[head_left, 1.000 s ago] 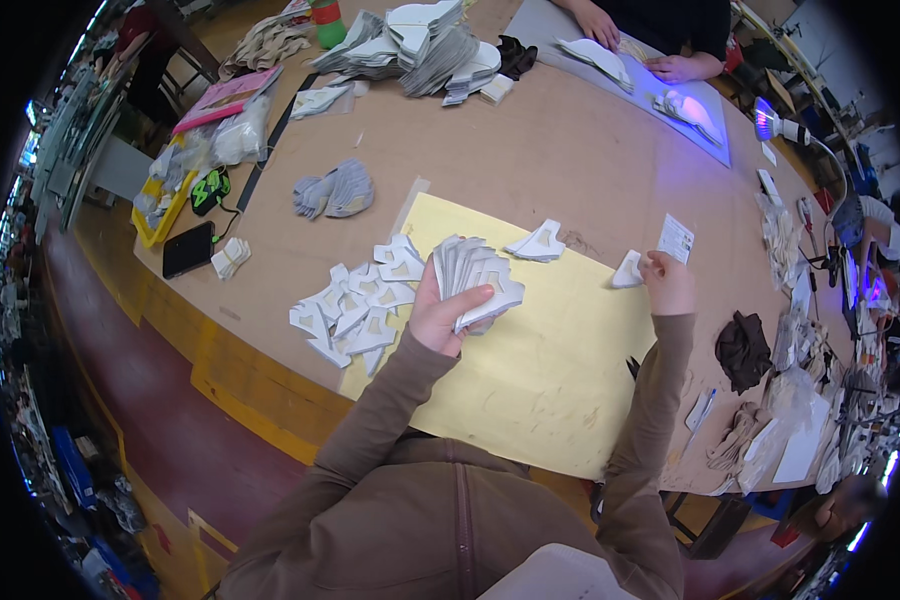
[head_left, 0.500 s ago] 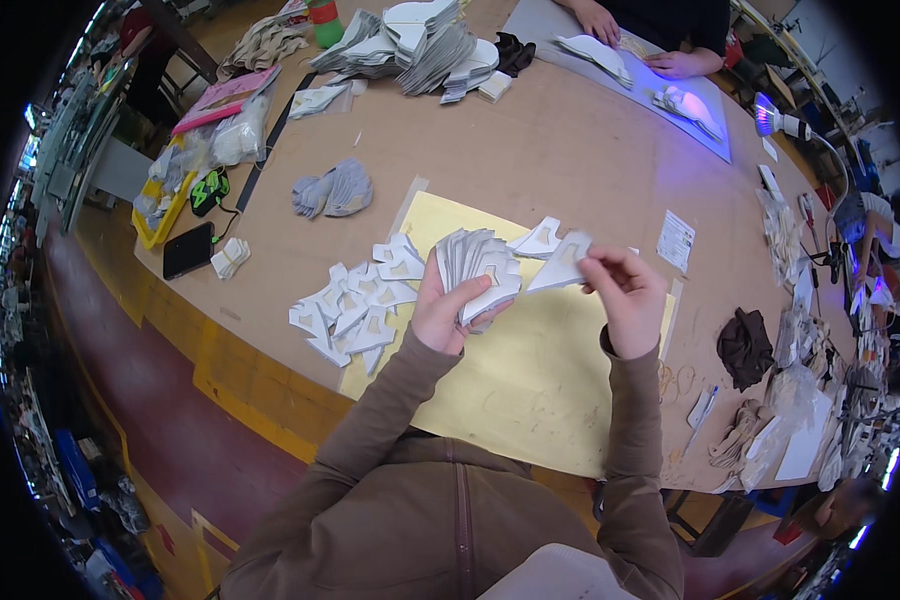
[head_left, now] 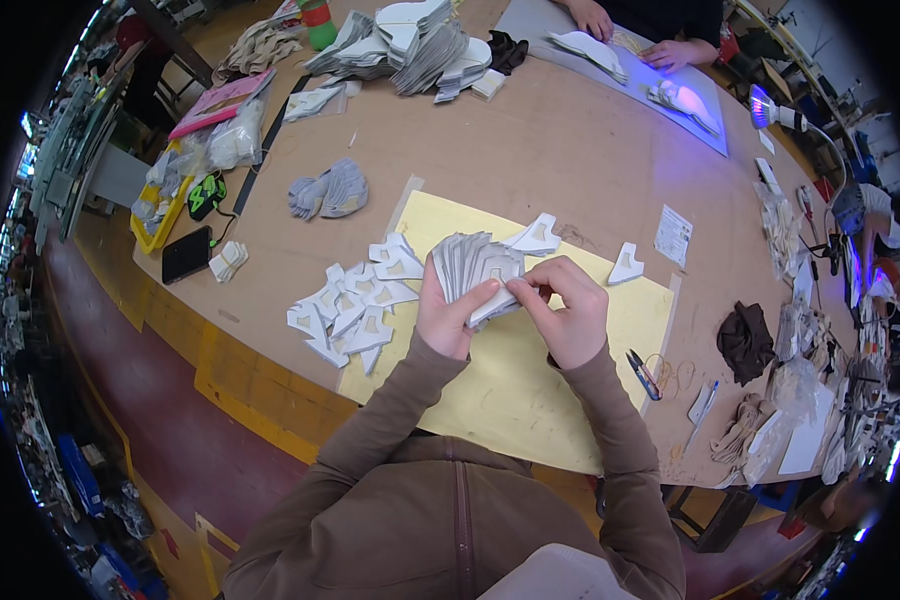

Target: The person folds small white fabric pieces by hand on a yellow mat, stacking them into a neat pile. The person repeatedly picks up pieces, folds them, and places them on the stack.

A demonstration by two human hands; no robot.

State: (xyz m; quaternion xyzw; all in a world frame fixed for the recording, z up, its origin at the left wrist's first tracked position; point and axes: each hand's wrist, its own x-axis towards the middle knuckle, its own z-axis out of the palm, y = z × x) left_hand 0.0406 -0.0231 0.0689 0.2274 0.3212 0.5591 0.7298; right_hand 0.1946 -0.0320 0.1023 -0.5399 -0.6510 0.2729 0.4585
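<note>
Left hand (head_left: 448, 315) half hides fanned stack (head_left: 473, 268)

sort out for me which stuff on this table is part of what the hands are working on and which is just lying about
In hand: left hand and right hand on the fanned stack of grey-white cut pieces; loose cut pieces; yellow sheet.

Lying about: black phone, small snips, dark cloth.

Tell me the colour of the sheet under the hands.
Pale yellow sheet, clearest in the head view.
</note>
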